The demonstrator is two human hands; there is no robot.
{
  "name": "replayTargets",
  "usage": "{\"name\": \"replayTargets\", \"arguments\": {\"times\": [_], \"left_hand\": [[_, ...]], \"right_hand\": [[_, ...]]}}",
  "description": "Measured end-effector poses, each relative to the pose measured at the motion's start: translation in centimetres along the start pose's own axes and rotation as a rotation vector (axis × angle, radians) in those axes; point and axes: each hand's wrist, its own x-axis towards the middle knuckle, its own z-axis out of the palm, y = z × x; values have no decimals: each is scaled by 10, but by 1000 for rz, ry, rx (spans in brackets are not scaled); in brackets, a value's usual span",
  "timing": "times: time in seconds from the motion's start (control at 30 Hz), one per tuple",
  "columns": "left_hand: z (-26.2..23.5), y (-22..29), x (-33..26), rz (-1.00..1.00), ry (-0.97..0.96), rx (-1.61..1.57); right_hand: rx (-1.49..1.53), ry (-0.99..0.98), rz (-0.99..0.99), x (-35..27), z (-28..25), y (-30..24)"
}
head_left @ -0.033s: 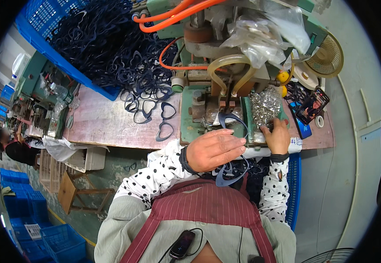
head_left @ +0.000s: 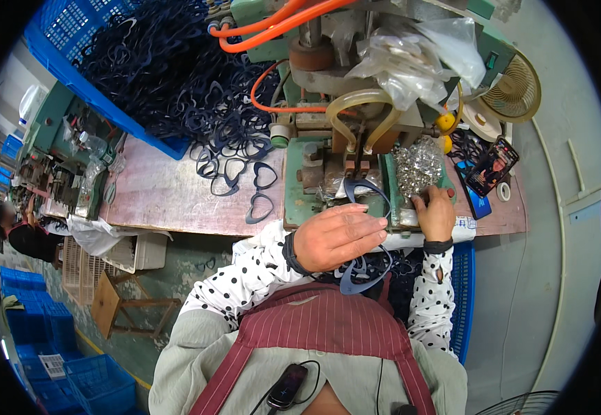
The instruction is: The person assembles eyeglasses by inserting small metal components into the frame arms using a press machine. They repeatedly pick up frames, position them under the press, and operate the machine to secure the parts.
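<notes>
My left hand (head_left: 342,238) holds a dark blue eyeglass frame front (head_left: 348,286), its fingers stretched over the frame's middle. One rim reaches up under the tip of the green press machine (head_left: 302,200), and the other hangs below my palm by the apron. To the right, my right hand (head_left: 437,216) has its thumb and fingers bent together at the near edge of a pile of small silvery metal parts (head_left: 418,166). Whatever lies between those fingertips is too small to make out.
A blue crate (head_left: 141,131) spills many dark frame fronts (head_left: 235,169) onto the table (head_left: 155,194) at the left. Orange hoses (head_left: 259,31) and plastic bags (head_left: 418,59) hang about the press. A phone (head_left: 492,168) and a roll of tape (head_left: 503,191) lie at the right.
The fingers of my right hand have shifted slightly at the metal parts, thumb and forefinger drawing closer together. My left hand and the eyeglass frame front stay in place.
</notes>
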Motion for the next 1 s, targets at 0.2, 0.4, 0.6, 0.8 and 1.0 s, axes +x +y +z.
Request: {"name": "replayTargets", "arguments": {"times": [0.2,0.4,0.6,0.8,1.0], "left_hand": [[-4,12,-4,-12,70,210],[-11,-53,-90,-704,278,709],[-6,-109,-161,-1393,-124,1086],[-12,-112,-164,-1460,57,724],[-41,-68,-91,-1107,459,552]], "right_hand": [[448,61,201,12,14,12],[586,187,182,7,25,20],[708,94,333,8,27,21],[789,85,364,7,19,16],[520,250,90,15,15,0]]}}
